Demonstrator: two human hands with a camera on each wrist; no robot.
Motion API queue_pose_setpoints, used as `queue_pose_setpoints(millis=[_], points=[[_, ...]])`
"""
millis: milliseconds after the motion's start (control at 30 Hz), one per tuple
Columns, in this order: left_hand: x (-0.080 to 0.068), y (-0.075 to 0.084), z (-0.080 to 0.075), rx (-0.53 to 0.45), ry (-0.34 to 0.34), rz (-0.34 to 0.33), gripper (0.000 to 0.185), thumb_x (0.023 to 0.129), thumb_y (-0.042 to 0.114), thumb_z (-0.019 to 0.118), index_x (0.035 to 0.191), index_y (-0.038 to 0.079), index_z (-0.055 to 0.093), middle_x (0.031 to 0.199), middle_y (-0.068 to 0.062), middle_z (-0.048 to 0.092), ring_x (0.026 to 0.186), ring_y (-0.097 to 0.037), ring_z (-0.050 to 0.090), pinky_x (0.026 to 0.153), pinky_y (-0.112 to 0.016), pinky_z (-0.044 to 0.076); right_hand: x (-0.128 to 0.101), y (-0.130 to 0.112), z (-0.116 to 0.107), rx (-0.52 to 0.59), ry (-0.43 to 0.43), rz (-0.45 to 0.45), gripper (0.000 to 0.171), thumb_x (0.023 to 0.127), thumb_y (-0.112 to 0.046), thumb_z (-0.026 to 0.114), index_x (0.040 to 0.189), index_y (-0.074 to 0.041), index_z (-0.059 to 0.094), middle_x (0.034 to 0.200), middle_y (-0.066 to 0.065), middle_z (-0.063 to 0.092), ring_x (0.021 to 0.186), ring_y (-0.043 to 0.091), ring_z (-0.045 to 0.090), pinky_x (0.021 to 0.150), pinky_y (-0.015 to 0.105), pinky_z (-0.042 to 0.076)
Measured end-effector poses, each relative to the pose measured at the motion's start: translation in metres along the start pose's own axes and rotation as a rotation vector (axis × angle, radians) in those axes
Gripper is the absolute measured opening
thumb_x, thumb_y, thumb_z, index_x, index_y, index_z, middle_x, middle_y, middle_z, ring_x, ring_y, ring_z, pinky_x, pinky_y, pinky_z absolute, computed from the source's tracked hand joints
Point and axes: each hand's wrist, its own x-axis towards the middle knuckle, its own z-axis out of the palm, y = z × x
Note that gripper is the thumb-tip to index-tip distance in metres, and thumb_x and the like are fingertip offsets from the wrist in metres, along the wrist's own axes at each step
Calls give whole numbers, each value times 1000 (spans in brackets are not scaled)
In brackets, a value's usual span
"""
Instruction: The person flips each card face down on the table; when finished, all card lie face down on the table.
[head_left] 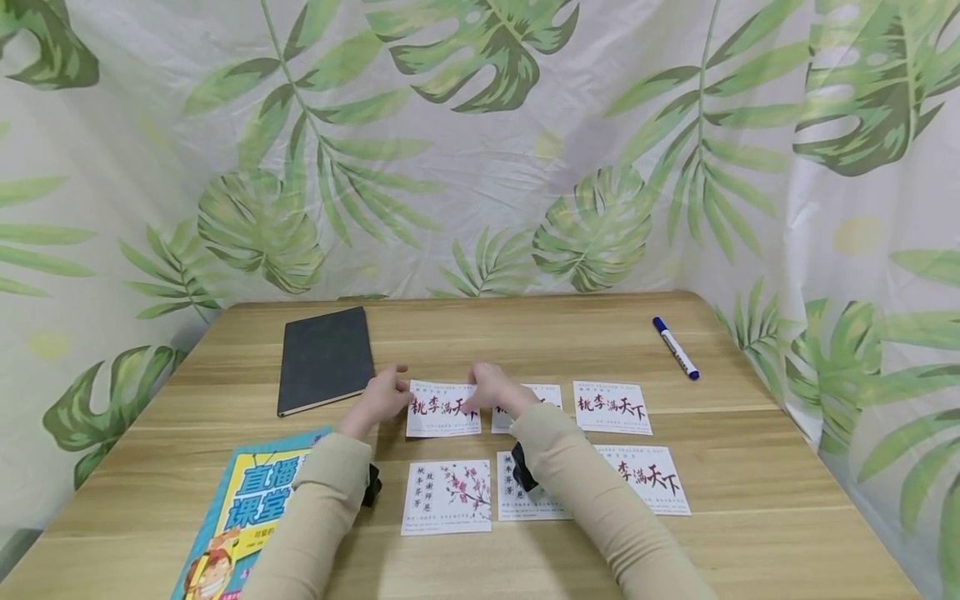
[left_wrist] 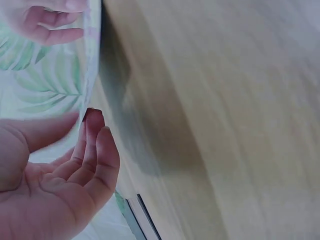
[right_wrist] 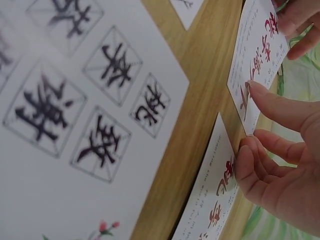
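Observation:
Six white cards with red and black calligraphy lie in two rows of three on the wooden table (head_left: 525,333). Both hands hold the far-left card (head_left: 442,408) by its ends, raised a little off the wood. My left hand (head_left: 396,387) pinches its left edge; in the left wrist view the thumb and curled fingers (left_wrist: 95,130) meet at the card's edge (left_wrist: 93,60). My right hand (head_left: 476,393) holds the right edge, with the index fingertip (right_wrist: 257,90) on the card's printed face (right_wrist: 255,60). The far-middle card (right_wrist: 212,195) lies just under that hand.
A black notebook (head_left: 325,360) lies at the back left. A blue-capped marker (head_left: 676,347) is at the back right. A colourful book (head_left: 240,508) sits at the front left edge. A leaf-patterned curtain (head_left: 480,150) surrounds the table.

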Motion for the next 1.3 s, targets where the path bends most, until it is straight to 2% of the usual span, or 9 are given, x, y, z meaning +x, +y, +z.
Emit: queue_pose_setpoints(millis=[100, 200, 300, 433, 533, 700, 900, 1100, 1300], points=[[0, -1, -2, -31, 27, -9, 49, 88, -8, 44, 135, -11, 35, 107, -26, 63, 89, -29, 63, 63, -27, 47, 0, -2, 1, 7, 2, -14, 49, 74, -12, 78, 113, 3, 52, 110, 15, 58, 94, 23, 53, 88, 34, 47], [1, 0, -3, -77, 38, -27, 51, 84, -12, 43, 134, -12, 37, 105, -26, 63, 90, -30, 64, 61, -23, 45, -1, -4, 2, 10, 4, -33, 47, 74, -8, 77, 113, 3, 52, 109, 15, 58, 92, 23, 52, 85, 33, 48], [0, 3, -4, -119, 50, -47, 50, 84, -10, 49, 133, -11, 39, 106, -25, 64, 89, -29, 64, 63, -24, 47, -2, -5, 4, 11, 2, -55, 39, 75, -3, 74, 108, 3, 55, 103, 14, 58, 84, 20, 51, 74, 28, 47], [-2, 6, -4, -203, 53, -78, 44, 89, -6, 51, 132, -10, 42, 109, -26, 62, 92, -29, 63, 72, -31, 54, -4, -7, 6, 12, -1, -83, 28, 76, 3, 69, 102, 3, 60, 97, 12, 59, 76, 16, 49, 63, 22, 42], [-3, 6, -5, -261, 58, -88, 37, 91, -4, 48, 128, -9, 47, 109, -26, 62, 93, -29, 63, 78, -36, 55, -5, -8, 6, 21, 2, -98, 25, 76, 6, 66, 100, 2, 61, 97, 12, 60, 79, 17, 51, 63, 22, 44], [-4, 7, -6, -311, 59, -78, 29, 93, -2, 49, 120, -9, 52, 107, -24, 63, 88, -21, 64, 79, -37, 55, -7, -6, 5, 76, 10, -124, 24, 74, 9, 65, 98, 3, 62, 97, 15, 63, 88, 22, 58, 71, 25, 50], [-6, 9, -4, -339, 49, -50, 29, 92, -2, 49, 120, -11, 50, 109, -25, 62, 85, -16, 61, 78, -35, 55, -6, -3, 7, 161, 7, -140, 21, 79, -4, 67, 99, 3, 62, 96, 14, 65, 82, 19, 61, 69, 22, 51], [-5, 10, -1, -361, 55, -7, 35, 88, -7, 47, 123, -13, 47, 105, -25, 61, 79, -12, 59, 66, -22, 53, -6, -4, 7, 306, -22, -85, 29, 88, -24, 63, 103, 1, 60, 87, 10, 63, 67, 14, 57, 60, 25, 52], [-6, 13, 2, -420, 27, 55, 40, 85, -11, 47, 125, -17, 43, 103, -31, 60, 74, -7, 57, 61, -18, 50, -9, -7, 7, 432, -55, -43, 41, 91, -35, 60, 111, 1, 56, 87, 11, 62, 72, 19, 61, 63, 31, 56]])
